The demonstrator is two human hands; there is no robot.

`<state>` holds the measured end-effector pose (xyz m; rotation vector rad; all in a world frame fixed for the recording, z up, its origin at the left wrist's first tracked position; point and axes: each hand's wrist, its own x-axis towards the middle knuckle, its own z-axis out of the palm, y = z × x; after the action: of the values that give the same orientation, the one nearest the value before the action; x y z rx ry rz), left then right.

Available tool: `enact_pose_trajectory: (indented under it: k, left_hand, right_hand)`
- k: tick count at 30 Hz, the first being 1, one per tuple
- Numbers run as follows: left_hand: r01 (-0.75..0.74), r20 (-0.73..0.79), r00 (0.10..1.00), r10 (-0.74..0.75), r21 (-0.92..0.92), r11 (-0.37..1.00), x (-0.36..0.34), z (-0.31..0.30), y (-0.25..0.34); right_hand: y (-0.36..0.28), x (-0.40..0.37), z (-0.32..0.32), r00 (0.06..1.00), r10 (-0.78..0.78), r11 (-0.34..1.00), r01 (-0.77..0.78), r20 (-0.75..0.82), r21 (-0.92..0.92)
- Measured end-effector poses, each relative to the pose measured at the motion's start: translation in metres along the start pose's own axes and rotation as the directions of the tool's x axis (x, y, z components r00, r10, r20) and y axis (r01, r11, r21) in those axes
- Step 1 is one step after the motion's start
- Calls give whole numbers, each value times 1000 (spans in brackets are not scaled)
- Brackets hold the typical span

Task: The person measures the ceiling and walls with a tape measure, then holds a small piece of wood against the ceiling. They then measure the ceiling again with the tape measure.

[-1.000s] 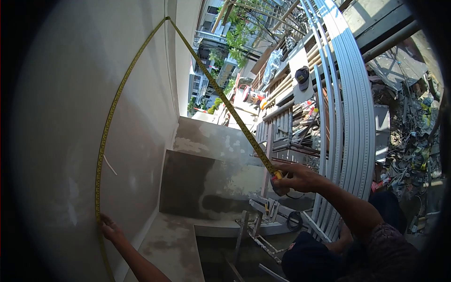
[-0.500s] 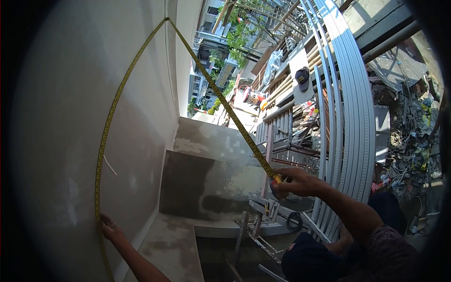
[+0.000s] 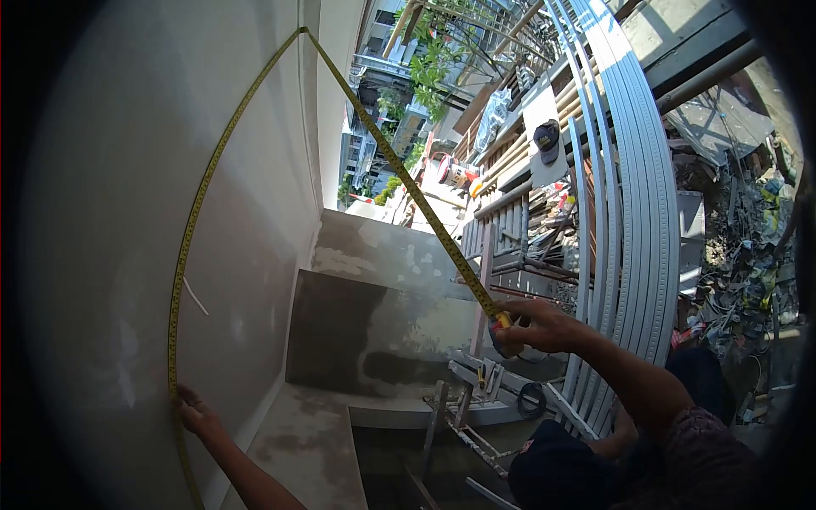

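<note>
A yellow tape measure with a dark case is gripped in my right hand, fingers closed around it. From the case its long yellow blade runs up to a bend at the wall's far edge. It then curves back down along the pale wall. Low on that wall, my left hand has its fingers closed on the blade, and the tape continues downward below it. A thin white strip or wire sticks out from the wall beside the blade.
Long metal channels lie stacked at the right. Beyond them are a dark cap on a board, a bucket, bamboo poles and heaped debris. Below stand a paint-spattered metal frame and a coiled black cable.
The view has shifted very slightly, with the wall and left hand a little further left in the picture. Both hands keep their hold on the tape.
</note>
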<state>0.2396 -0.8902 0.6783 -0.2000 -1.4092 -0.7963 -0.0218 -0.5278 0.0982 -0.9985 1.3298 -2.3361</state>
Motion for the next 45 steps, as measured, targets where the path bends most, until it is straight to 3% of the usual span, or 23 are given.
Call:
enact_pose_trajectory:
  k: [12, 19, 22, 24, 27, 29, 40, 41, 42, 43, 45]
  left_hand:
    - [-3, 68, 998, 2, 19, 1000, 21, -30, -4]
    - [15, 17, 1000, -15, 15, 1000, 18, -25, -3]
    - [-36, 132, 991, 30, 41, 998, 18, -26, -4]
    - [-4, 17, 1000, 5, -22, 1000, -2, -7, 4]
    - [-9, -25, 1000, 10, 9, 1000, 1, -6, 3]
    - [-15, 8, 1000, 15, 28, 999, 3, -11, 2]
    - [-30, 19, 999, 29, 65, 997, 5, -15, -3]
    - [-238, 221, 962, 162, 376, 895, 32, -40, -16]
    - [-456, 433, 876, 212, 598, 659, 29, -48, -12]
    - [-452, 423, 880, 217, 605, 656, 27, -53, -11]
    - [-386, 382, 899, 213, 465, 797, 16, -43, -14]
  right_hand:
    - [-2, -1, 0, 999, -28, 999, 28, -16, -41]
    - [-8, 6, 2, 999, -36, 998, 34, -33, -48]
    - [-4, 15, 0, 999, -20, 999, 19, -30, -29]
    - [-2, 20, -2, 1000, -8, 1000, 7, -28, -27]
    - [-3, 22, -3, 999, 30, 1000, -30, -26, -7]
    - [-4, 22, -4, 998, -44, 999, 44, -38, -7]
    - [2, 22, -2, 999, -44, 999, 43, -19, -13]
    - [1, 21, -2, 999, -44, 999, 44, -14, -7]
    - [-3, 21, -2, 999, -48, 999, 48, 0, -15]
    - [-5, 18, -2, 999, -37, 999, 37, -4, 8]
    - [-5, 16, -3, 1000, -26, 999, 26, -1, 24]
